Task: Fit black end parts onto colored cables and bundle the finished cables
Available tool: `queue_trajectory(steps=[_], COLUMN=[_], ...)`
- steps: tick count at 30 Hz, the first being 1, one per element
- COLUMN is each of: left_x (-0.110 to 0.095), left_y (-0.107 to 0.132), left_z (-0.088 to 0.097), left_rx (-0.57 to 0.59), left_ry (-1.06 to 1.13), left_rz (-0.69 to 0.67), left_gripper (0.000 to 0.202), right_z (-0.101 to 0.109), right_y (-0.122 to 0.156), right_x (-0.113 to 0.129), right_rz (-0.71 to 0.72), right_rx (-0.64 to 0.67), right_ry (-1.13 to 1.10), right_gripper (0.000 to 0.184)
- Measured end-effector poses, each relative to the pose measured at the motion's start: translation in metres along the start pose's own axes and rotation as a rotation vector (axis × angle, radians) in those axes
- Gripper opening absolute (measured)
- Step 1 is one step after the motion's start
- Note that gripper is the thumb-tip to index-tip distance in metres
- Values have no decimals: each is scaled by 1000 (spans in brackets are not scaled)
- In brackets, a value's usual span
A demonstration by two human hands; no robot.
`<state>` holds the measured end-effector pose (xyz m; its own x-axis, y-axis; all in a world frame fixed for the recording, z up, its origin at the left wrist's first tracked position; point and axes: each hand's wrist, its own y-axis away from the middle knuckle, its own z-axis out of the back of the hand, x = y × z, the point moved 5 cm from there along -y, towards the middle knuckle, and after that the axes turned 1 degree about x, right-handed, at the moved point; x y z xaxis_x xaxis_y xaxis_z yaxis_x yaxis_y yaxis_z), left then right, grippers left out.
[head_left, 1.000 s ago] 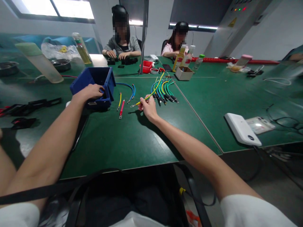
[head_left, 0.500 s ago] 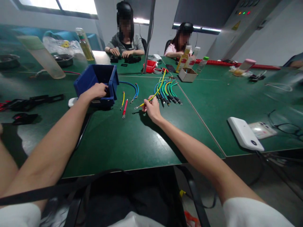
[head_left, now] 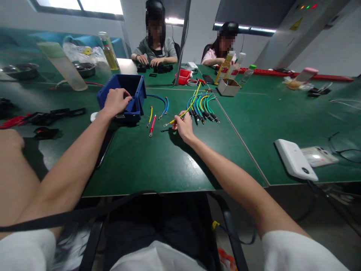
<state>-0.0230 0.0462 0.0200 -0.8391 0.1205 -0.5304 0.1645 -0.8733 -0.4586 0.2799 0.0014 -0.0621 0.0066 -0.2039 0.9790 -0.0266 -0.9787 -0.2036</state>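
My left hand (head_left: 117, 101) is above the opening of a blue plastic bin (head_left: 120, 79), its fingers curled together. Whatever they may hold is hidden. In my right hand (head_left: 184, 128) is a yellow cable (head_left: 194, 97) with a metal ring terminal at its near end, which points left over the table. Just beyond that hand lies a bundle of green, blue and yellow cables (head_left: 208, 109) with black ends. Between the bin and my right hand are a short red cable (head_left: 152, 125), a short yellow cable (head_left: 150, 116) and blue cables (head_left: 163, 104) with ring terminals.
Two people sit across the green table (head_left: 146, 162). A metal post (head_left: 184, 41) rises near a red container (head_left: 184, 76). Bottles and a small cardboard box (head_left: 229, 87) stand at the back right. A white device (head_left: 296, 160) lies right; another person's arm (head_left: 14, 169) is at left.
My left hand has risen from inside the bin to its opening. My right hand still grips the yellow cable. The whole view has shifted slightly.
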Motion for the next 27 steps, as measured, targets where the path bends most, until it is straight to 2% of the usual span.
queue_trajectory(steps=[3,6,8,11,13,14,17,21,27], left_x=[-16,-29,-34,-43,-55,-61,-75,-74,-68], left_y=[18,37,48,68,83,90,108,116,117], left_z=[12,20,14,-8,-29,-39,-60,-72,-77], left_rx=[-51,-187,-221,-288,-246,-185,-54,27,58], left_ry=[-40,91,280,635,809,866,899,757,651], left_rz=[-49,-8,85,271,334,350,283,153,84], left_gripper=[15,17,17,17,16,17,17,18,13], right_z=[0,0,0,0,-1,-2,-2,-1,-3], right_y=[1,1,1,0,-2,-2,-3,-3,0], right_x=[0,2,2,2,0,-1,-3,-3,-2], right_rz=[8,17,34,68,85,90,95,94,91], right_rx=[-1,10,24,49,65,71,74,78,59], right_ry=[-18,-51,-74,-95,-84,-74,-53,-33,-116], right_gripper=[19,17,16,19,22,24,26,30,35])
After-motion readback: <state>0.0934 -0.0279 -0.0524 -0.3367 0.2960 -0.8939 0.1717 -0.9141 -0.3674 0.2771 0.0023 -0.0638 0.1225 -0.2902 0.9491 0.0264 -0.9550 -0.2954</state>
